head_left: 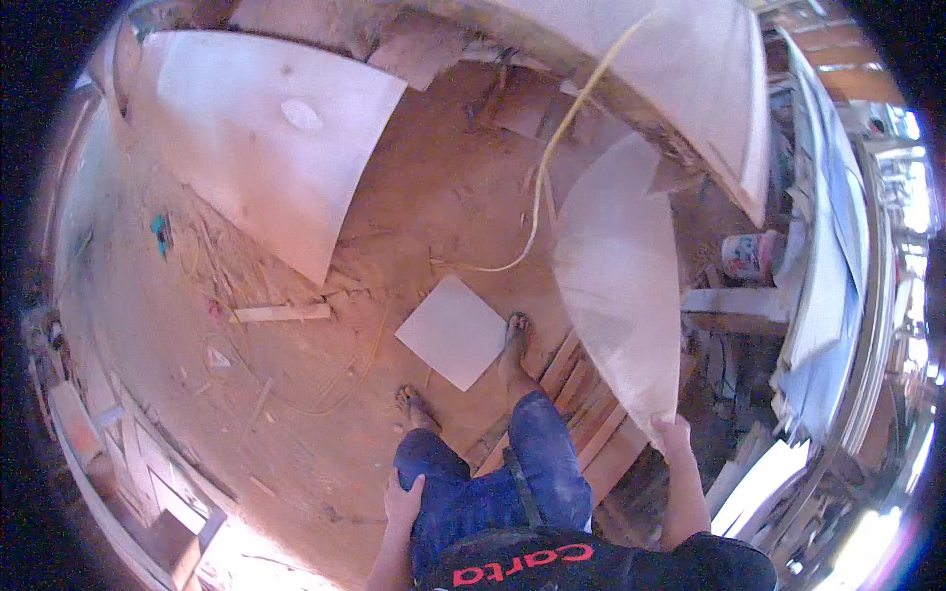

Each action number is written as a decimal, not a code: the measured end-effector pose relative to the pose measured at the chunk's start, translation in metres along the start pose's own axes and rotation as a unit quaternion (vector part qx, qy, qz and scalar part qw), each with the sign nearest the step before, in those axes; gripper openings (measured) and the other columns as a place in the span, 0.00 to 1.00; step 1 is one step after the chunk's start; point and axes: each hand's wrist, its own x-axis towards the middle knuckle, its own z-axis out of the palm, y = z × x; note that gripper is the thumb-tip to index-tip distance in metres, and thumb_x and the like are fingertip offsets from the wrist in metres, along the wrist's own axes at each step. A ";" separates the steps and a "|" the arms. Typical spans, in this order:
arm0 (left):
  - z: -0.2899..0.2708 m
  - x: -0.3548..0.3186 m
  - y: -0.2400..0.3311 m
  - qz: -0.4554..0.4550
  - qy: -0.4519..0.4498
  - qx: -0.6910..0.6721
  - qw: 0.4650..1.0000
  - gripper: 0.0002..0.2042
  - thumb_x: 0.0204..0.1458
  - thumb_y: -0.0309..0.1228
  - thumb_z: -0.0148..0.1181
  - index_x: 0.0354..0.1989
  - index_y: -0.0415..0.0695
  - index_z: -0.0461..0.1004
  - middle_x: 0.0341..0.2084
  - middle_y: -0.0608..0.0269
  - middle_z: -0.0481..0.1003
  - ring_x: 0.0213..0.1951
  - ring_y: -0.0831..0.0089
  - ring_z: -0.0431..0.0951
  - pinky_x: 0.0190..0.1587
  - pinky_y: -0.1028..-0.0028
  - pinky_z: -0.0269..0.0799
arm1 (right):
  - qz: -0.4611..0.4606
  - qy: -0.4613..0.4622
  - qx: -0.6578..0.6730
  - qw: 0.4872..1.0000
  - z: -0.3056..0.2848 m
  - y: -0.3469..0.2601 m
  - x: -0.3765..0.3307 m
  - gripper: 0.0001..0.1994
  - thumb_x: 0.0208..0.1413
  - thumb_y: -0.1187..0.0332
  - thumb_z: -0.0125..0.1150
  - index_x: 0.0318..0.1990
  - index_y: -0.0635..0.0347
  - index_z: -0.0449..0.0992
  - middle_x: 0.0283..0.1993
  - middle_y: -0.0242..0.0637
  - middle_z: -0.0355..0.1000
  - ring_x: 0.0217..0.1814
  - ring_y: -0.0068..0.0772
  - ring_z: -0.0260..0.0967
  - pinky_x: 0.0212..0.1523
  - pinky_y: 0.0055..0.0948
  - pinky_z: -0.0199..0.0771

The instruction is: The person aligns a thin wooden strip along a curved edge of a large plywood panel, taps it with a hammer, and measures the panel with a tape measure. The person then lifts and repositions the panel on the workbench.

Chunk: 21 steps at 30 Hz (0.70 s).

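While the right hand (674, 433) is gripping the near corner of a pale panel (619, 286), fingers curled over its edge, the panel is standing on edge to the person's right and reaching away from the hand toward the far side of the floor (414, 197). The left hand (403, 500) is resting flat on the left thigh of the blue trousers (493, 483), fingers loosely spread and holding nothing. Both bare feet are standing on the dusty floor, the right foot (514, 340) touching the edge of a small white square board (453, 331) that is lying flat just ahead of the person. Reddish planks (581, 414) are lying under and beside the panel's lower edge, close to the right leg. A yellow cord (544, 187) is running across the floor from near the square board up past the panel's far end, passing just beside its left edge. Open floor is stretching ahead and to the left, scattered with wood scraps and a short strip (283, 313). A large white sheet (261, 138) is lying well apart at the far left, and another big sheet (690, 69) is leaning at the far right, behind the panel's top. To the right of the panel, a small bucket (749, 254), stacked boards (823, 295) and a cluttered desk are crowding the room on that side.
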 end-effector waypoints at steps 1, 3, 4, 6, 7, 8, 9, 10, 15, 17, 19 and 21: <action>-0.013 0.006 -0.013 0.024 -0.010 -0.021 0.999 0.40 0.53 0.52 0.67 0.67 0.35 0.65 0.59 0.32 0.71 0.61 0.42 0.72 0.63 0.56 0.67 | 0.005 -0.009 0.041 0.999 0.004 0.012 -0.024 0.20 0.57 0.70 0.68 0.57 0.65 0.75 0.47 0.41 0.78 0.41 0.37 0.78 0.37 0.37 0.80; -0.033 0.015 -0.037 0.047 -0.018 -0.034 0.998 0.37 0.53 0.50 0.67 0.65 0.35 0.68 0.55 0.34 0.75 0.57 0.45 0.76 0.60 0.57 0.71 | 0.014 -0.032 0.114 0.993 0.025 0.030 -0.064 0.20 0.58 0.72 0.66 0.58 0.67 0.74 0.47 0.40 0.78 0.42 0.37 0.78 0.41 0.38 0.80; -0.044 0.020 -0.049 0.049 -0.016 -0.020 0.998 0.36 0.54 0.49 0.67 0.64 0.35 0.70 0.53 0.35 0.76 0.55 0.46 0.78 0.58 0.58 0.72 | 0.016 -0.067 0.175 0.982 0.039 0.037 -0.084 0.20 0.58 0.72 0.66 0.58 0.67 0.74 0.48 0.40 0.78 0.43 0.38 0.77 0.43 0.38 0.80; -0.076 0.022 -0.078 0.051 -0.030 0.022 0.998 0.34 0.54 0.49 0.67 0.62 0.34 0.71 0.51 0.36 0.78 0.53 0.48 0.79 0.57 0.58 0.73 | 0.036 -0.130 0.200 0.970 0.057 0.038 -0.116 0.21 0.59 0.73 0.65 0.59 0.70 0.73 0.47 0.39 0.78 0.42 0.36 0.77 0.45 0.38 0.79; -0.085 0.030 -0.082 0.055 -0.037 0.035 0.997 0.34 0.54 0.49 0.67 0.62 0.34 0.72 0.52 0.37 0.78 0.53 0.49 0.80 0.56 0.59 0.73 | 0.034 -0.070 0.129 0.989 0.068 0.030 -0.124 0.20 0.59 0.73 0.65 0.57 0.71 0.74 0.46 0.40 0.78 0.42 0.35 0.76 0.44 0.37 0.79; -0.095 0.034 -0.086 0.059 -0.044 0.047 0.996 0.34 0.54 0.49 0.67 0.61 0.34 0.72 0.52 0.38 0.78 0.53 0.50 0.80 0.56 0.59 0.73 | 0.027 -0.032 0.082 0.996 0.077 0.021 -0.132 0.19 0.59 0.72 0.65 0.55 0.72 0.76 0.45 0.40 0.78 0.43 0.34 0.76 0.43 0.36 0.79; -0.105 0.032 -0.088 0.055 -0.042 0.055 0.996 0.33 0.54 0.49 0.67 0.61 0.34 0.73 0.51 0.38 0.78 0.53 0.50 0.80 0.56 0.59 0.74 | -0.002 -0.011 0.059 0.998 0.074 0.011 -0.143 0.17 0.58 0.72 0.66 0.52 0.73 0.77 0.44 0.40 0.79 0.42 0.34 0.77 0.43 0.35 0.78; -0.113 0.039 -0.082 0.054 -0.039 0.059 0.996 0.33 0.54 0.49 0.67 0.60 0.34 0.73 0.51 0.38 0.78 0.53 0.50 0.80 0.55 0.59 0.74 | -0.033 0.015 0.062 0.997 0.076 -0.005 -0.147 0.16 0.57 0.71 0.67 0.49 0.74 0.79 0.43 0.40 0.79 0.41 0.35 0.78 0.43 0.33 0.78; -0.134 0.001 -0.014 0.206 0.003 0.138 0.969 0.34 0.51 0.48 0.69 0.59 0.33 0.73 0.52 0.37 0.77 0.55 0.47 0.78 0.56 0.57 0.73 | -0.154 -0.091 -0.090 0.980 0.067 -0.066 -0.219 0.15 0.51 0.68 0.67 0.42 0.72 0.83 0.34 0.40 0.81 0.37 0.32 0.79 0.42 0.35 0.78; -0.119 -0.025 0.039 0.306 0.031 0.140 0.941 0.39 0.47 0.48 0.72 0.62 0.32 0.70 0.57 0.37 0.74 0.58 0.45 0.74 0.59 0.56 0.71 | -0.160 -0.174 -0.123 0.964 0.084 -0.094 -0.247 0.18 0.51 0.62 0.64 0.40 0.72 0.83 0.34 0.48 0.82 0.38 0.38 0.82 0.43 0.41 0.80; -0.103 -0.057 0.089 0.444 0.040 0.149 0.883 0.44 0.43 0.47 0.76 0.65 0.32 0.66 0.61 0.37 0.70 0.61 0.44 0.72 0.62 0.55 0.68 | -0.275 -0.149 -0.320 0.895 0.110 -0.122 -0.271 0.23 0.53 0.55 0.58 0.39 0.71 0.83 0.38 0.55 0.82 0.42 0.50 0.82 0.47 0.47 0.80; -0.083 -0.090 0.128 0.536 0.027 0.109 0.837 0.45 0.40 0.44 0.79 0.66 0.35 0.66 0.61 0.40 0.70 0.63 0.46 0.71 0.63 0.55 0.68 | -0.242 -0.150 -0.355 0.891 0.134 -0.144 -0.287 0.27 0.54 0.49 0.54 0.40 0.69 0.84 0.41 0.58 0.81 0.45 0.58 0.81 0.49 0.51 0.80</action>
